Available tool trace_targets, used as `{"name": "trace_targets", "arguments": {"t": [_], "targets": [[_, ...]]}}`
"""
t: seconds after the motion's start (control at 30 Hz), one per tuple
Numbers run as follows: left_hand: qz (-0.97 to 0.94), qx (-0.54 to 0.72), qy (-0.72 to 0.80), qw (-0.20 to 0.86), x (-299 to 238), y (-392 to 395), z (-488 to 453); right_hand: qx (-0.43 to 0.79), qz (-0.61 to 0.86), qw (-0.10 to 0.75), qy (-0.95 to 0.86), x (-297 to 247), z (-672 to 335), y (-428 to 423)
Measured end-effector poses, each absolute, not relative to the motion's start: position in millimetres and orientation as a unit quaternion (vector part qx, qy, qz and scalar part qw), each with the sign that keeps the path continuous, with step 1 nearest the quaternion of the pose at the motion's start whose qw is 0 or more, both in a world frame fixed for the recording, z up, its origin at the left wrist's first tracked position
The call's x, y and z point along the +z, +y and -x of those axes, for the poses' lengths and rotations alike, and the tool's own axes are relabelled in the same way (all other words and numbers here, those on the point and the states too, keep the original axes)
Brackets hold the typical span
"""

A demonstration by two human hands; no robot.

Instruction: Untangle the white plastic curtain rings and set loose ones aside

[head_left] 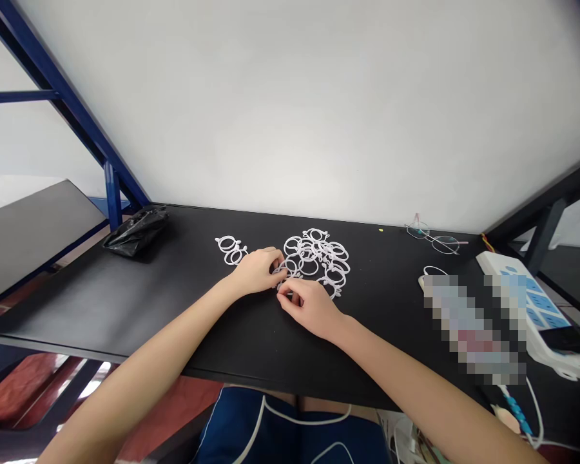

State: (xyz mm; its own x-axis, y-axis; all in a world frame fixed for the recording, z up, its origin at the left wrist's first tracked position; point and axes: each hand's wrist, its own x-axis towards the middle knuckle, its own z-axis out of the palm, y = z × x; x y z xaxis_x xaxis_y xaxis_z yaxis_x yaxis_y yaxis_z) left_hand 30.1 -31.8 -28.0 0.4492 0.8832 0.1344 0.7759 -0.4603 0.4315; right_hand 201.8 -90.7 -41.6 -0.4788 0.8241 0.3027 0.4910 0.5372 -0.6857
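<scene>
A loose heap of thin white plastic rings with small tabs (321, 249) is spread on the long matte-black table (183, 277), just beyond the hands. Two linked or overlapping white rings (232, 250) are set apart to the left, near the left hand (258, 270). That hand is partly curled, its thumb and fingertips brought to the heap's near edge. The right hand (314, 308) is bent with thumb and forefinger nearly together, just beside the left fingertips. Rings are touched there, but whether one is firmly held by either hand cannot be told.

Snagging seems the likeliest trouble: if a ring is pulled while its tab is caught in a neighbour, several could be dragged along. A thin rim might be let slip by a shallow pinch. The nearby pair could be nudged if the left wrist is swung outward.
</scene>
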Motion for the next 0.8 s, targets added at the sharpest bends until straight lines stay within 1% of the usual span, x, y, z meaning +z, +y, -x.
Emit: {"name": "trace_targets", "arguments": {"t": [0.13,0.23,0.37,0.53,0.7,0.8], "targets": [[-0.832,0.208,0.478,0.19,-28.2,-30.8,-29.2,0.264,0.399,0.313,-0.821,-40.6,-201.7,-91.1],[-0.818,0.247,0.46,0.241,-28.8,-31.2,-30.2,0.266,0.399,0.312,-0.82,-40.2,-201.6,-91.4],[-0.769,0.333,0.449,0.311,-30.4,-29.8,-31.9,0.27,0.395,0.316,-0.819,-40.6,-201.6,-91.7],[-0.682,0.431,0.448,0.384,-24.3,-28.0,-29.8,0.273,0.396,0.347,-0.805,-40.8,-201.2,-93.8],[-0.653,0.436,0.412,0.463,-16.8,-29.4,-28.2,0.254,0.408,0.352,-0.803,-43.6,-200.6,-94.4],[-0.647,0.42,0.386,0.506,-17.2,-31.9,-31.3,0.23,0.426,0.378,-0.79,-46.1,-200.6,-93.1]]}}
